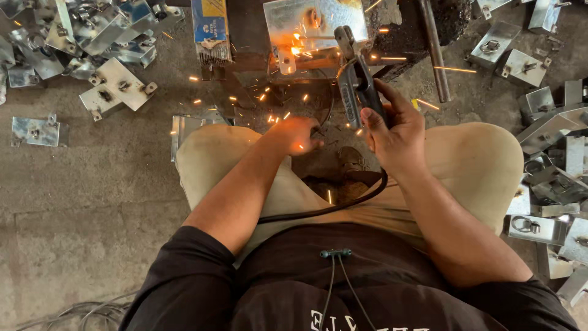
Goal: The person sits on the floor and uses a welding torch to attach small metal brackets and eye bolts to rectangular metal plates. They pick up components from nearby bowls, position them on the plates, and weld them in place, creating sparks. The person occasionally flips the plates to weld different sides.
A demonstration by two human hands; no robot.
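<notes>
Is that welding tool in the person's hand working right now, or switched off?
Working: the welding holder in the right hand points at a bright glow on the metal plate, and sparks scatter.

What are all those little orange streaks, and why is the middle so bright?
In the head view, sparks smear into short orange streaks from motion blur; the glow on the metal plate is washed out white; the right hand gripping the welding holder looks sharp; daylight elsewhere is soft, with faint shadows.

A heap of bent galvanised steel brackets lies upper left. A single flat bracket rests apart on the grey concrete floor. More brackets crowd the right edge beside a rusty steel rod.
</notes>
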